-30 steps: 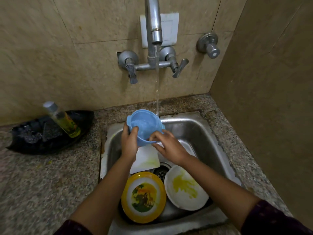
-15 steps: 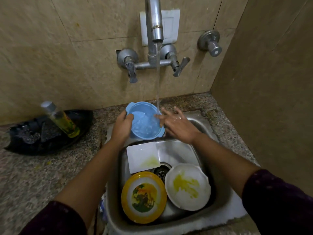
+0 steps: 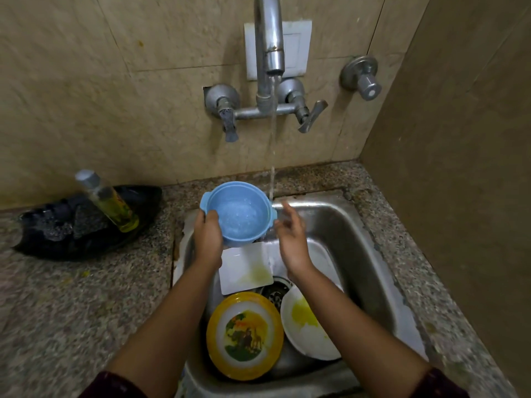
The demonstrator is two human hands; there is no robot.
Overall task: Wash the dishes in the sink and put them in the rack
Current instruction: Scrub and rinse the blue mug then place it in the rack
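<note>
Just right of the blue bowl [image 3: 240, 215], almost touching its rim, the right hand [image 3: 291, 239] hangs slack, fingers loosely spread. It is the nearer hand to the water stream [image 3: 272, 156] falling past the bowl's right edge. The left hand [image 3: 207, 235] grips the bowl's left side; a little bubbly water sits inside. Below both wrists the sink [image 3: 353, 239] holds more dishes — a stained square plate [image 3: 244, 268], a yellow picture plate [image 3: 244, 336], a smeared white plate [image 3: 307, 326].

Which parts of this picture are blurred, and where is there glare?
Head view: the right hand is motion-blurred, the blue bowl in the left hand sharper; head view: the near counter looks smeared; head view: glare on the tap spout and sink wall.
</note>
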